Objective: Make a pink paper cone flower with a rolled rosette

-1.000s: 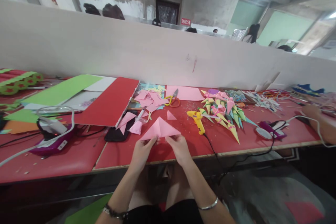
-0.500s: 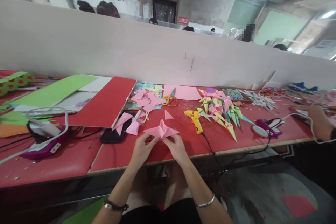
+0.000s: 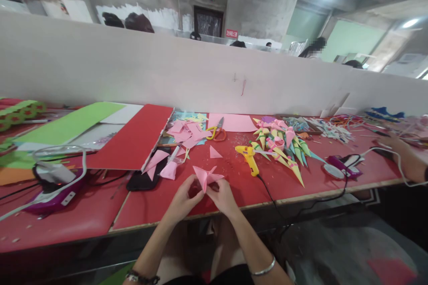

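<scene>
A folded pink paper piece (image 3: 206, 178) with pointed wings is held over the near part of the red table (image 3: 150, 207). My left hand (image 3: 187, 193) pinches its lower left side, and my right hand (image 3: 221, 193) pinches it from the lower right. Just beyond the hands lies a small pink paper triangle (image 3: 215, 152). A yellow glue gun (image 3: 248, 158) rests to the right, its cord trailing over the table edge. Scissors (image 3: 217, 131) with yellow and orange handles lie farther back beside a heap of pink paper pieces (image 3: 187, 130).
Paper cones (image 3: 284, 142) in yellow, green and pink are piled at right. Left stand a red board (image 3: 130, 138), a black phone (image 3: 143, 181) and a purple power strip (image 3: 60, 191). Another person's hand (image 3: 399, 149) reaches in at far right. A white partition (image 3: 187, 75) runs behind.
The folded pink paper has been turned and its wings drawn closer together, so it looks narrower. Both hands still pinch it. The view has tilted slightly up.
</scene>
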Action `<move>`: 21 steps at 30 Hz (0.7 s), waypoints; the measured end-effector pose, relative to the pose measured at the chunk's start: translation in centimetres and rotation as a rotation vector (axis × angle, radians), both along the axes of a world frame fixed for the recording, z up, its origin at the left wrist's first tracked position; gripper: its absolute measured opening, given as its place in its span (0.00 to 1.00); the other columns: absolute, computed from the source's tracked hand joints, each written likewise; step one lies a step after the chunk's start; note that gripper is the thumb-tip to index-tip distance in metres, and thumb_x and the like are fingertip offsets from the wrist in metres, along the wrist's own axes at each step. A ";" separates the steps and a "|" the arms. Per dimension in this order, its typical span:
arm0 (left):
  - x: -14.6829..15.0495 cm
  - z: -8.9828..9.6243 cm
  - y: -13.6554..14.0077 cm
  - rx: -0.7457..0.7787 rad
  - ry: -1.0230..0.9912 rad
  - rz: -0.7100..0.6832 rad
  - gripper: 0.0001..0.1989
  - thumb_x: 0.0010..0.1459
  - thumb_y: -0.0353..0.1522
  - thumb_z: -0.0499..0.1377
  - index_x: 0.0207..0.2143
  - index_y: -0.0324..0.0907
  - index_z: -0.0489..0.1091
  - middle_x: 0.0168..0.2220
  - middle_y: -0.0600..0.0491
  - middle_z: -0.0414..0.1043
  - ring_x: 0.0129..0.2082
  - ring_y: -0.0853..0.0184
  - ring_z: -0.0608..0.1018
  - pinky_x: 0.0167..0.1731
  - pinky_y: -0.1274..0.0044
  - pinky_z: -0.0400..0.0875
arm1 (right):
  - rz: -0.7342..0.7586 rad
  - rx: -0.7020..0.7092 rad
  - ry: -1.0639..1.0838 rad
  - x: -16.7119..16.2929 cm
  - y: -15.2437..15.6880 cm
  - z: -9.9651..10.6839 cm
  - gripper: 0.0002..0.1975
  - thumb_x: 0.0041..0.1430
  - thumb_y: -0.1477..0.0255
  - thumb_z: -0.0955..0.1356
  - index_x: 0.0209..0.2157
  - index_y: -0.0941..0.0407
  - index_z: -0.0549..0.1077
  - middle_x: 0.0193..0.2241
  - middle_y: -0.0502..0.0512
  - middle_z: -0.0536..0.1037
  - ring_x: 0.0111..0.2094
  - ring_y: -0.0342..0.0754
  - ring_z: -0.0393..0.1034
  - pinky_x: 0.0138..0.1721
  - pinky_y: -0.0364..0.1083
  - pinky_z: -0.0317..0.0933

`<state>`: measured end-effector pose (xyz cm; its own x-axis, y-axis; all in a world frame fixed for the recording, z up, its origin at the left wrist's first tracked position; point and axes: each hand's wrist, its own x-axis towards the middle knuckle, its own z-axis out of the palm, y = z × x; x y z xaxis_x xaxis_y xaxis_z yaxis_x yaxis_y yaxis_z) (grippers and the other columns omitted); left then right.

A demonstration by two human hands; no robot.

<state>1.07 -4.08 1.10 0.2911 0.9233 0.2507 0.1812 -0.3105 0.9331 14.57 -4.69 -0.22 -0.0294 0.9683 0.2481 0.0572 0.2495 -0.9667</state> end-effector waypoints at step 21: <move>0.2 0.9 -0.1 -0.121 0.004 0.315 0.14 0.40 0.41 0.62 0.23 0.37 0.74 0.25 0.48 0.78 0.28 0.59 0.78 0.30 0.73 0.73 | 0.049 -0.056 0.182 0.0 -0.5 0.7 0.09 0.51 0.69 0.64 0.32 0.57 0.74 0.30 0.53 0.78 0.34 0.48 0.72 0.37 0.45 0.65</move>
<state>1.31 -4.15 2.00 -0.0126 0.9910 0.1329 0.2542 -0.1254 0.9590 14.53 -5.24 0.47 -0.0369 0.9793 0.1992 -0.1308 0.1929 -0.9725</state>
